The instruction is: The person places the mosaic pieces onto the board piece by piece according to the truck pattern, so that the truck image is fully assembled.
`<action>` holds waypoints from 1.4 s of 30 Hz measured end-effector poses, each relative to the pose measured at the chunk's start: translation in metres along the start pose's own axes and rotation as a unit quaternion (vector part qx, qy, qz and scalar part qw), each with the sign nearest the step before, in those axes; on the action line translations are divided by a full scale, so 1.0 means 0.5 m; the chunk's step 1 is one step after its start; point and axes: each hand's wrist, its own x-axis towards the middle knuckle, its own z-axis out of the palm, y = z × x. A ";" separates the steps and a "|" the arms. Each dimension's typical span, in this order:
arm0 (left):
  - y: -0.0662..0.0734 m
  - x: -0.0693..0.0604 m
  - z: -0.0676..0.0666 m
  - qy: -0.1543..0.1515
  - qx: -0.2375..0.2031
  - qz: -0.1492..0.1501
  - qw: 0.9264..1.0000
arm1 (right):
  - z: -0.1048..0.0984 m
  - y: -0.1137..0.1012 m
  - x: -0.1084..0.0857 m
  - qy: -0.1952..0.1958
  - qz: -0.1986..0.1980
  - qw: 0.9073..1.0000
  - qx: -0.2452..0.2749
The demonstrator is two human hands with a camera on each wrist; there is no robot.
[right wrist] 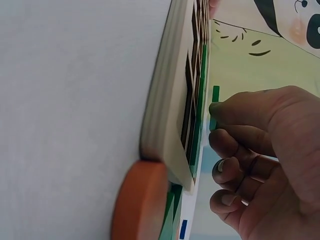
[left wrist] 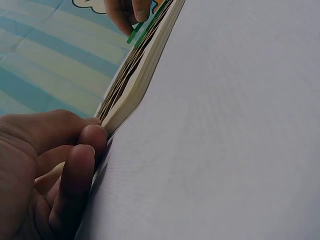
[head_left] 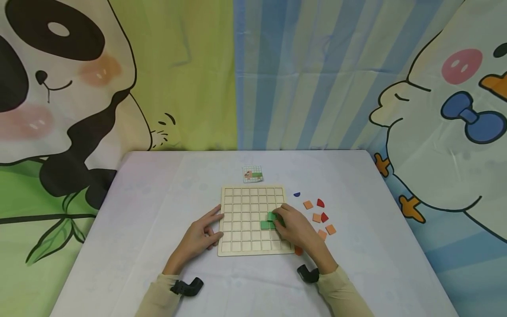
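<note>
A pale wooden grid board (head_left: 241, 254) lies on the white table. My left hand (head_left: 198, 236) rests at its left edge, fingers and thumb spread apart against the rim; close up, the fingertips (left wrist: 95, 131) touch the board's side. Above the right part of the grid, my right hand (head_left: 295, 226) pinches a green square tile (right wrist: 215, 95) between thumb and finger. Just below that tile, other green tiles (head_left: 264, 225) sit in a row of the grid, partly covered by the right hand.
Right of the board lie several orange squares (head_left: 308, 204), red pieces (head_left: 320, 203) and a blue piece (head_left: 297, 194). An orange-red piece (head_left: 298, 250) touches the board's lower right corner. A small picture card (head_left: 252, 174) lies behind the board. Printed cloth (head_left: 309, 75) hangs behind the table.
</note>
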 end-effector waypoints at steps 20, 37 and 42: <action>-0.001 -0.001 0.004 0.002 0.001 0.008 1.000 | 0.010 -0.014 0.023 -0.012 -0.024 1.000 -0.015; -0.003 -0.001 0.002 0.006 -0.001 0.015 1.000 | 0.010 -0.017 0.033 -0.016 -0.044 0.999 -0.021; -0.003 -0.001 0.003 0.007 0.001 0.015 1.000 | 0.009 -0.019 0.034 -0.018 -0.045 0.999 -0.017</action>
